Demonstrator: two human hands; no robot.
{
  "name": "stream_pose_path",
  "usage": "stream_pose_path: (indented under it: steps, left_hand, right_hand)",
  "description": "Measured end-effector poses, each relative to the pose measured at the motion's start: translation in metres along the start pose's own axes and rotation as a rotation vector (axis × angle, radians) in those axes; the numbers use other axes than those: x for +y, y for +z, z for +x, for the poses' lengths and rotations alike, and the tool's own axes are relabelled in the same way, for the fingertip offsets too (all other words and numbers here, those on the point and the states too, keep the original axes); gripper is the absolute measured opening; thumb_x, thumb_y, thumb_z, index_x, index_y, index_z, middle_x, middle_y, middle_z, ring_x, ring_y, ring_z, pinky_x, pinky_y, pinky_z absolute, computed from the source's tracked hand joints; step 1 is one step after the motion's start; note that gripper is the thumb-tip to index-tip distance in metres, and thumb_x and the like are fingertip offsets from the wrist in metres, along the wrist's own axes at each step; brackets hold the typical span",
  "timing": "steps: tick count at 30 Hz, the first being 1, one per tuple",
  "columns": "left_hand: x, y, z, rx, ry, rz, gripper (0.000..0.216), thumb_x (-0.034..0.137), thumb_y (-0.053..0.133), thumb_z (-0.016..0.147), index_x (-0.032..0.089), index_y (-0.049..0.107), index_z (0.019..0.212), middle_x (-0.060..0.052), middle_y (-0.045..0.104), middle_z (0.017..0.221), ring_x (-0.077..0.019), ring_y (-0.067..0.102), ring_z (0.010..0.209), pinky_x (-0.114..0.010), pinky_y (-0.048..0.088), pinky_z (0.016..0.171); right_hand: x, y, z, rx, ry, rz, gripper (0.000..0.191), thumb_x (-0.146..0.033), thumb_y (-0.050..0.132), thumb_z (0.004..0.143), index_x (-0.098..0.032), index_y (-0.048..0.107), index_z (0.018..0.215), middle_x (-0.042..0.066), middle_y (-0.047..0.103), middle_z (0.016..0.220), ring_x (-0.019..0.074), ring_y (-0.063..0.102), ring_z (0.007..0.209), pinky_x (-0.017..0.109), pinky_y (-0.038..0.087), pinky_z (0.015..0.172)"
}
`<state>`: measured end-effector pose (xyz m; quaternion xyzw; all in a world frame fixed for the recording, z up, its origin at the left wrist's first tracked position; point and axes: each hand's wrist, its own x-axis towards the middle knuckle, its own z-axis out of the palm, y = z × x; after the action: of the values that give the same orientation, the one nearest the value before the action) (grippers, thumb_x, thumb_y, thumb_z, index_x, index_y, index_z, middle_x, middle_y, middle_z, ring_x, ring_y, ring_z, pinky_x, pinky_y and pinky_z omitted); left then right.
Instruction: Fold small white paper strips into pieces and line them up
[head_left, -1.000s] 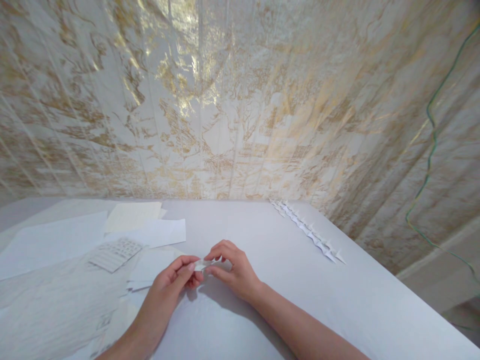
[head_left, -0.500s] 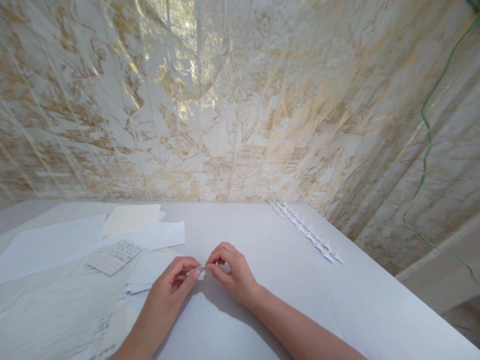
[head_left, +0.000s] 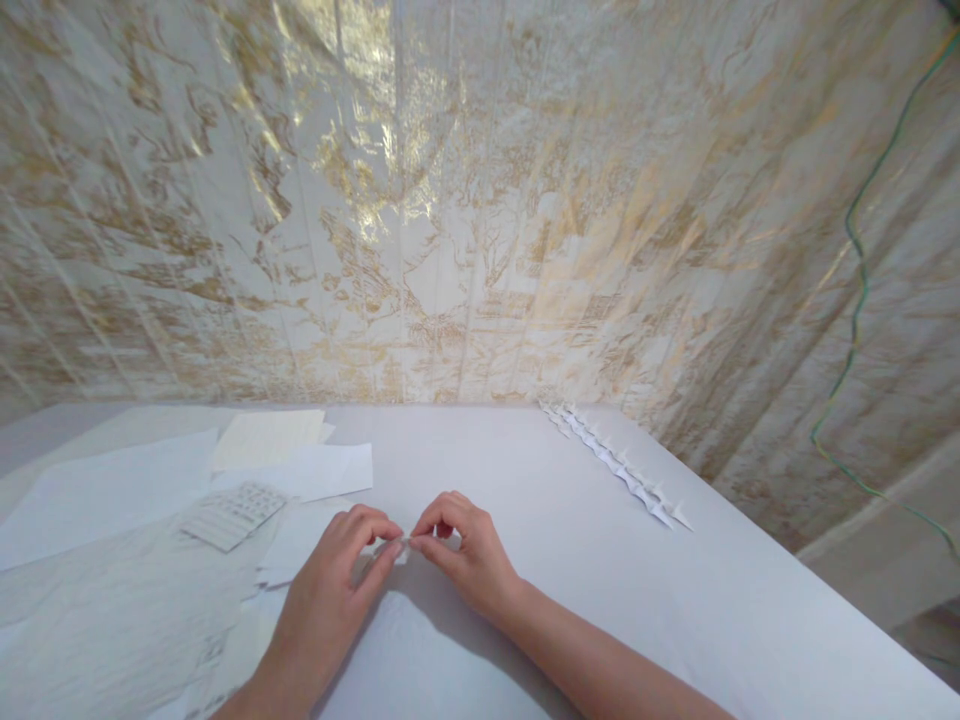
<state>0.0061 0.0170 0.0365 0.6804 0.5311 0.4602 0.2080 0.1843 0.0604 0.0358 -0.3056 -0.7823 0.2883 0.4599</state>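
Note:
Between my two hands is a small piece of folded white paper [head_left: 402,553], mostly covered by my fingers. My left hand [head_left: 341,565] pinches its left side between thumb and fingers. From the right, my right hand [head_left: 465,550] closes thumb and forefinger on its other end. The fingertips of both hands nearly meet above the white table [head_left: 480,450]. Just left of my left hand lie white paper pieces [head_left: 296,535]. The exact folds of the held paper are too small to make out.
Two rows of folded paper shapes [head_left: 626,475] with pointed tips run along the table's right side. Sheets of paper [head_left: 112,490], a printed piece [head_left: 234,515] and a cream sheet [head_left: 268,440] spread over the left. A gold-patterned curtain [head_left: 450,250] hangs behind; a green cord [head_left: 855,290] dangles at right.
My fingers have shifted slightly on the folded paper, and less of it shows now. The left fingers are a bit more arched. The rest has stayed in place.

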Motion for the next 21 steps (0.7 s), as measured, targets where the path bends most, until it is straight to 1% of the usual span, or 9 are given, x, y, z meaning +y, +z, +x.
stream_pose_path:
  steps: [4, 7, 10, 12, 16, 18, 21]
  left_hand:
    - [0.005, -0.004, 0.002, -0.015, 0.074, 0.056, 0.018, 0.04, 0.063, 0.085, 0.027, 0.066, 0.074, -0.001, 0.065, 0.081, -0.0255, 0.056, 0.087, -0.036, 0.04, 0.084]
    - [0.008, -0.007, 0.002, -0.025, 0.102, 0.078, 0.021, 0.041, 0.061, 0.086, 0.027, 0.065, 0.072, -0.001, 0.064, 0.078, -0.0248, 0.056, 0.084, -0.035, 0.04, 0.082]
    - [0.009, -0.008, 0.001, 0.006, 0.057, 0.086, 0.022, 0.042, 0.057, 0.09, 0.026, 0.061, 0.074, 0.0, 0.062, 0.077, -0.0231, 0.056, 0.08, -0.034, 0.041, 0.077]
    - [0.008, -0.008, 0.001, 0.037, 0.014, 0.088, 0.022, 0.043, 0.054, 0.091, 0.026, 0.058, 0.076, 0.001, 0.06, 0.077, -0.0225, 0.056, 0.078, -0.033, 0.041, 0.075]
    - [0.007, -0.006, -0.001, 0.056, -0.03, 0.077, 0.022, 0.045, 0.053, 0.09, 0.027, 0.056, 0.077, 0.002, 0.059, 0.076, -0.0219, 0.056, 0.075, -0.031, 0.041, 0.071]
    - [0.009, -0.004, -0.001, 0.048, -0.039, 0.063, 0.022, 0.045, 0.053, 0.089, 0.027, 0.055, 0.077, 0.002, 0.059, 0.075, -0.0216, 0.057, 0.074, -0.03, 0.042, 0.07]
    - [0.012, -0.002, -0.003, 0.033, -0.05, 0.039, 0.023, 0.047, 0.052, 0.089, 0.027, 0.055, 0.078, 0.002, 0.059, 0.076, -0.0212, 0.058, 0.074, -0.029, 0.044, 0.07]
  right_hand:
    - [-0.002, 0.0, 0.0, -0.023, -0.057, -0.033, 0.028, -0.039, 0.06, 0.096, -0.021, 0.063, 0.075, 0.0, 0.059, 0.071, 0.0162, 0.05, 0.071, 0.029, 0.039, 0.07]
    - [-0.002, -0.001, 0.0, -0.01, -0.057, -0.022, 0.028, -0.038, 0.059, 0.097, -0.021, 0.062, 0.075, 0.0, 0.058, 0.071, 0.0165, 0.051, 0.072, 0.029, 0.04, 0.07]
    - [-0.001, -0.002, 0.001, 0.116, 0.033, 0.06, 0.026, -0.038, 0.059, 0.096, -0.021, 0.06, 0.076, 0.001, 0.057, 0.074, 0.0159, 0.05, 0.07, 0.028, 0.041, 0.067]
    - [0.0, -0.002, 0.002, 0.153, 0.108, 0.099, 0.025, -0.039, 0.061, 0.093, -0.021, 0.06, 0.076, 0.001, 0.057, 0.074, 0.0154, 0.049, 0.068, 0.028, 0.041, 0.064]
    - [-0.004, 0.004, 0.0, 0.047, 0.177, 0.132, 0.026, -0.041, 0.07, 0.086, -0.021, 0.062, 0.072, 0.001, 0.058, 0.072, 0.0157, 0.05, 0.069, 0.028, 0.041, 0.065]
    - [-0.009, 0.009, -0.001, 0.046, 0.189, 0.154, 0.024, -0.038, 0.073, 0.083, -0.021, 0.062, 0.07, 0.0, 0.058, 0.072, 0.0157, 0.05, 0.07, 0.028, 0.041, 0.066]
    - [-0.014, 0.014, -0.003, 0.077, 0.193, 0.148, 0.018, -0.026, 0.071, 0.082, -0.021, 0.06, 0.069, -0.001, 0.057, 0.072, 0.0156, 0.05, 0.07, 0.029, 0.041, 0.067]
